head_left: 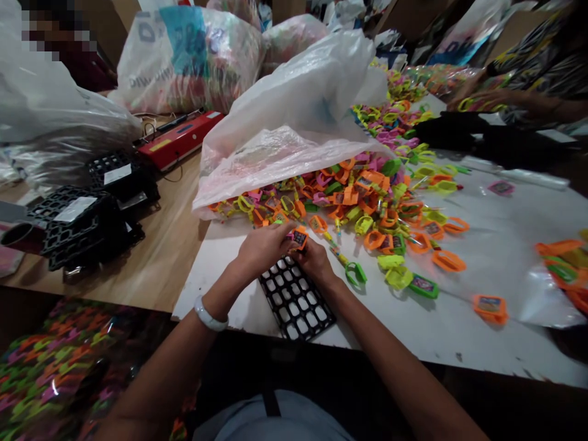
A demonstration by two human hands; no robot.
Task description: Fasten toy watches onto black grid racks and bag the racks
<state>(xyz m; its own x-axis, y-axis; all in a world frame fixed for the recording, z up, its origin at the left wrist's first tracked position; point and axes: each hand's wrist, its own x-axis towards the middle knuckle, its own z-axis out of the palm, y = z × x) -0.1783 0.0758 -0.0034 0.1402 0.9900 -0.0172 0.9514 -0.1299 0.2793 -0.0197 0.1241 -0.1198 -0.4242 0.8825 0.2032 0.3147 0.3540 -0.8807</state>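
Note:
My left hand [264, 248] and my right hand [316, 260] meet over the far end of a black slotted tray [301, 303]. Between their closed fingers is a small orange plastic toy [299, 237], shaped like a toy watch with a dark printed face. A bit of pink shows beside it at the left fingertips, too small to name. The tray lies flat on the white tabletop, and its visible slots show white through them. Just beyond my hands spreads a heap of similar orange, green, yellow and pink toys [367, 190].
A large plastic bag [294, 104] lies open over the heap. Stacked black trays [78, 226] and a red machine [181, 141] stand on the left. Loose toys, including an orange one [490, 309], lie at right. Another person's arm [509, 98] reaches in at the upper right.

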